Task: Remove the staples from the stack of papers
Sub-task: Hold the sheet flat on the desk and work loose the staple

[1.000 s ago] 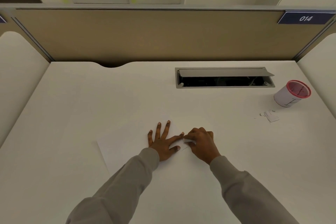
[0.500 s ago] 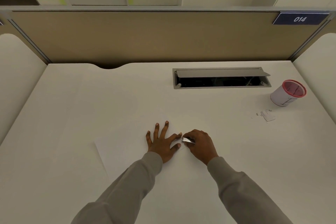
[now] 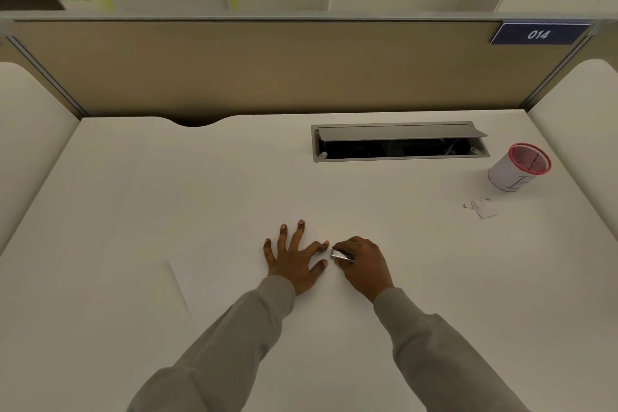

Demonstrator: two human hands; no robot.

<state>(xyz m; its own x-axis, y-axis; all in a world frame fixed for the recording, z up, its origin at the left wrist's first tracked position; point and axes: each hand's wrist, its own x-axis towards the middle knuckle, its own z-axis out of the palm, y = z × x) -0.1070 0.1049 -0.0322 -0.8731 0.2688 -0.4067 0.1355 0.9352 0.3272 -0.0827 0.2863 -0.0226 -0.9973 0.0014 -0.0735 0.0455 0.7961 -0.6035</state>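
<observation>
A white stack of papers [image 3: 217, 288] lies on the white desk, hard to tell from it. My left hand [image 3: 294, 257] presses flat on the stack, fingers spread, thumb and forefinger next to the paper's far right corner. My right hand [image 3: 363, 264] is closed around a small silver staple remover [image 3: 341, 255], whose tip sits at that corner between my left thumb and forefinger. The staple itself is too small to make out.
At the right stands a white cup with a red rim [image 3: 518, 168]. In front of it lie small paper scraps and bits of metal [image 3: 481, 208]. An open grey cable hatch [image 3: 399, 141] is set into the desk at the back. A beige partition [image 3: 267, 67] closes the far edge.
Both hands stay at the paper's corner. The silver tool has come into clearer view in my right hand. The view has shifted slightly.
</observation>
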